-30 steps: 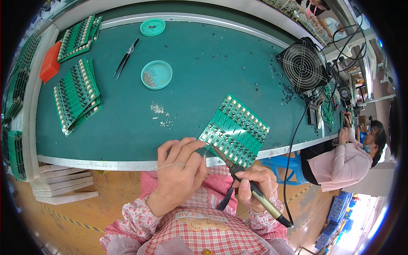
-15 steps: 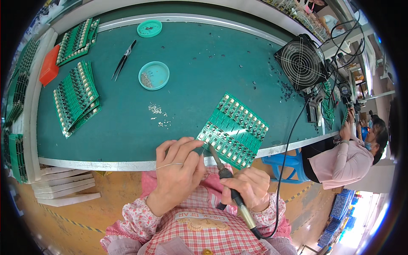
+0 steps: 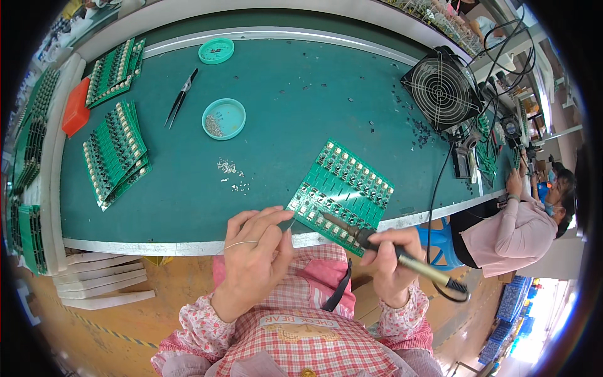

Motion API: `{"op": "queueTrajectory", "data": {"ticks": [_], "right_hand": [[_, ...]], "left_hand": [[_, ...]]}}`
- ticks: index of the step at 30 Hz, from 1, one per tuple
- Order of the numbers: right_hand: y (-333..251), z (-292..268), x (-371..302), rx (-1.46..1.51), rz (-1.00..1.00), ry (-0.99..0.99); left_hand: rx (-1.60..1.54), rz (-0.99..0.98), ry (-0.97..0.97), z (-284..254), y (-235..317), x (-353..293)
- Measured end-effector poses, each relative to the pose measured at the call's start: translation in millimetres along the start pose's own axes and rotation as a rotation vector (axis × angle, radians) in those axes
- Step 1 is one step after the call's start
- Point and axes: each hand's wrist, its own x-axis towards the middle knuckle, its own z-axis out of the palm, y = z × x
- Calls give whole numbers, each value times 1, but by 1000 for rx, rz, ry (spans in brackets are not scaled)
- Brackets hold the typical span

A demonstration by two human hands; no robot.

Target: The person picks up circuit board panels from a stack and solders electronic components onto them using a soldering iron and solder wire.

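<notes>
The left hand (image 3: 254, 257), fingers curled, pinches a thin wire (image 3: 291, 224) at the left corner of the green circuit board (image 3: 344, 195); the right hand (image 3: 396, 276) grasps a soldering iron (image 3: 426, 269), slanting its tip over the board's near side. The board lies just ahead of the fingers, its near corner jutting past the worktop's (image 3: 270, 151) front edge. Leftward, open surface surrounds loose pale chips (image 3: 229, 167); beyond sits a round dish (image 3: 232, 116).

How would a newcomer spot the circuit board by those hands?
Find the green tabletop, then its near edge, right of centre. A green circuit board sits there at an angle, dotted with pale squares. Unlike the overlapping boards on the left, it lies alone, with the left hand at its corner and the soldering iron over it.
</notes>
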Motion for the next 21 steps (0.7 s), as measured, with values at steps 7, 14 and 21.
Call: {"op": "queueTrajectory", "data": {"ticks": [7,14,21], "right_hand": [[8,4,17,186,122,28],[13,18,31,274,200,26],[19,23,39,244,231,-40]], "left_hand": [[-7,-38,20,-1,2,6],[14,-30,28,3,1,8],[30,-37,23,4,1,10]]}}
